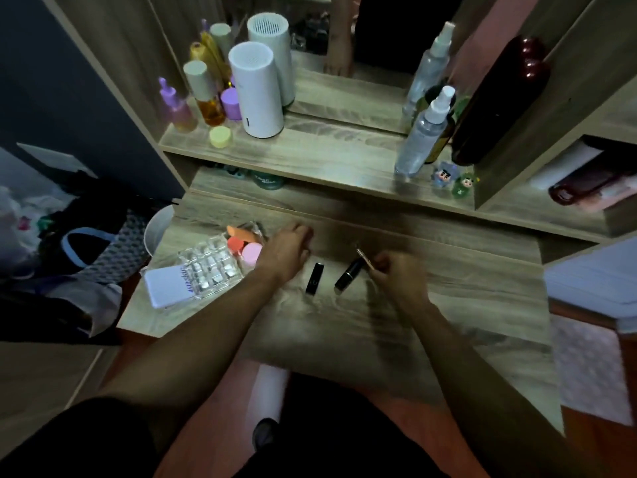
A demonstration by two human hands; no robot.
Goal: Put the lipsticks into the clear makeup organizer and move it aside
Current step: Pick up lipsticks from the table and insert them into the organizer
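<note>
The clear makeup organizer (210, 269), a grid of small cells, stands at the left of the wooden desk (431, 305). Two black lipsticks lie on the desk in front of me: one (314, 278) near my left wrist, another (349, 274) angled toward my right hand. My right hand (396, 274) is closed around a slim gold lipstick (364, 258) whose tip sticks out up and to the left. My left hand (287, 250) hovers between the organizer and the lipsticks with curled fingers; whether it holds anything is hidden.
A white card box (167, 286) leans against the organizer's near side. Orange, red and pink sponges (241, 244) sit behind it. The upper shelf (310, 153) carries a white cylinder (255, 94), bottles and sprays (422, 132). A mirror stands behind.
</note>
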